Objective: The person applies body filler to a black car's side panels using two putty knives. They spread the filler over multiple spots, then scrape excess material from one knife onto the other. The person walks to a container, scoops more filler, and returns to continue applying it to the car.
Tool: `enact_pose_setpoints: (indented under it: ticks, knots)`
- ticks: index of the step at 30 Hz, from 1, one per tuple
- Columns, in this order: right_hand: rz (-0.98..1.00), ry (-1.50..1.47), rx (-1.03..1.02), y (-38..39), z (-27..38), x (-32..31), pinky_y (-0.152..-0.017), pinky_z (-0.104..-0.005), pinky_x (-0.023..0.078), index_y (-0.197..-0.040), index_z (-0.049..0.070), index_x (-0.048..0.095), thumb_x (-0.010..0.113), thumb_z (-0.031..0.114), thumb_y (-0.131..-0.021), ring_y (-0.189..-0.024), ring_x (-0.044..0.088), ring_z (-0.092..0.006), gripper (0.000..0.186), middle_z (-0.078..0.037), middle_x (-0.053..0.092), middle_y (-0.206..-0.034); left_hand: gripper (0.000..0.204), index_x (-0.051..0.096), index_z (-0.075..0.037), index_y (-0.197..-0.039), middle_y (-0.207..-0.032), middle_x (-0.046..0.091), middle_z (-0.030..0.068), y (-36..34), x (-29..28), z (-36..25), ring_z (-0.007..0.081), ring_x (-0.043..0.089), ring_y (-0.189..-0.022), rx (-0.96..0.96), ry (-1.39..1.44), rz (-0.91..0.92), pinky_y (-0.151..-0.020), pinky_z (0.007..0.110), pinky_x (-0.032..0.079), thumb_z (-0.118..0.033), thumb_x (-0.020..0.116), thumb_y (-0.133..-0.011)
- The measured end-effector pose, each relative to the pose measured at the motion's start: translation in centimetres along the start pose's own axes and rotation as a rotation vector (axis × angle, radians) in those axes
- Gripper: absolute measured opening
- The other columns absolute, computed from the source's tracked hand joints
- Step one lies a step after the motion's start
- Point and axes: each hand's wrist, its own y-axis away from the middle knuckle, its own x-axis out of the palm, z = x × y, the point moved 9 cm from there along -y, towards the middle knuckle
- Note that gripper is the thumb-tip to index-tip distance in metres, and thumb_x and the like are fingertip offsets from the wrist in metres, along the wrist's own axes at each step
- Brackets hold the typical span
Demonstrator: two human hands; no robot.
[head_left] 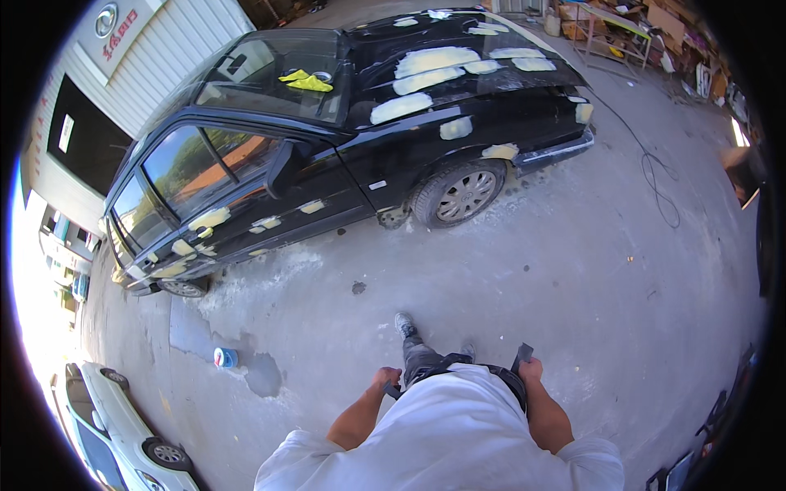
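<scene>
Close to my waist on the left, my left hand (387,378) is closed on a short dark strap (393,391). On the other side, my right hand (531,370) grips a dark grey strap (523,353), whose flat end sticks up past the fingers. Black material (512,381) lies around my waist, partly hidden under my white shirt. Both hands are well away from the black car (327,176), which has pale filler patches (438,60) on its hood, fender and doors.
A yellow cloth (306,80) rests at the car's windshield. A blue bucket (226,358) stands by a wet patch (264,375) on the concrete. A cable (647,155) snakes across the floor at right. A white car (123,425) is at lower left, and a metal stand (610,37) at far right.
</scene>
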Motion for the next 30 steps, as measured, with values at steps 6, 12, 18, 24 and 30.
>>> enact_pose_setpoints:
  ticks: [6, 12, 18, 24, 30]
  knots:
    - [0.030, 0.014, -0.071, -0.7, 0.3, 0.3, -0.075, -0.0423, 0.049, -0.087, 0.003, 0.068, 0.060, 0.020, -0.072, -0.084, 0.064, -0.0357, 0.024, -0.019, 0.067, -0.085, 0.027, 0.067, -0.004, -0.077, -0.075, 0.067, 0.0100, 0.1, 1.0, -1.1, 0.0200, 0.064, -0.063, 0.090, -0.166, 0.043, -0.062, 0.032, 0.051, -0.027, 0.053, -0.080]
    - [0.031, 0.009, -0.094, -0.9, 0.3, 0.4, -0.075, -0.0415, 0.049, -0.088, 0.002, 0.068, 0.060, 0.020, -0.072, -0.084, 0.064, -0.0361, 0.025, -0.020, 0.067, -0.084, 0.018, 0.063, -0.008, -0.083, -0.083, 0.067, 0.0107, 2.1, 2.1, -4.0, 0.0265, 0.065, -0.078, 0.521, -0.746, 0.019, -0.069, 0.037, 0.052, -0.020, 0.052, -0.077]
    - [0.040, 0.063, -0.106, -1.5, 0.0, 0.7, -0.075, -0.0412, 0.050, -0.089, 0.003, 0.069, 0.060, 0.023, -0.072, -0.082, 0.065, -0.0353, 0.027, -0.019, 0.067, -0.083, 0.026, 0.065, -0.014, -0.094, -0.094, 0.066, 0.0128, 1.9, 1.3, -2.6, 0.0320, 0.062, -0.091, 0.146, -0.446, 0.100, -0.079, 0.040, 0.049, -0.031, 0.047, -0.084]
    - [0.023, 0.056, -0.121, -1.1, 0.5, 0.3, -0.074, -0.0409, 0.050, -0.089, 0.005, 0.069, 0.060, 0.023, -0.071, -0.082, 0.065, -0.0343, 0.027, -0.019, 0.067, -0.083, 0.030, 0.066, -0.015, -0.098, -0.100, 0.065, 0.0121, 3.2, 1.2, -2.7, 0.0320, 0.060, -0.097, 0.121, -0.413, 0.109, -0.083, 0.040, 0.049, -0.032, 0.044, -0.087]
    - [0.048, 0.075, -0.044, -0.8, 0.6, 0.1, -0.077, -0.0382, 0.050, -0.092, 0.006, 0.070, 0.062, 0.025, -0.071, -0.084, 0.066, -0.0299, 0.030, -0.016, 0.069, -0.087, 0.036, 0.067, -0.010, -0.093, -0.100, 0.065, 0.0152, 2.8, 1.3, -2.2, 0.0340, 0.060, -0.097, 0.090, -0.377, 0.087, -0.082, 0.041, 0.048, -0.037, 0.045, -0.086]
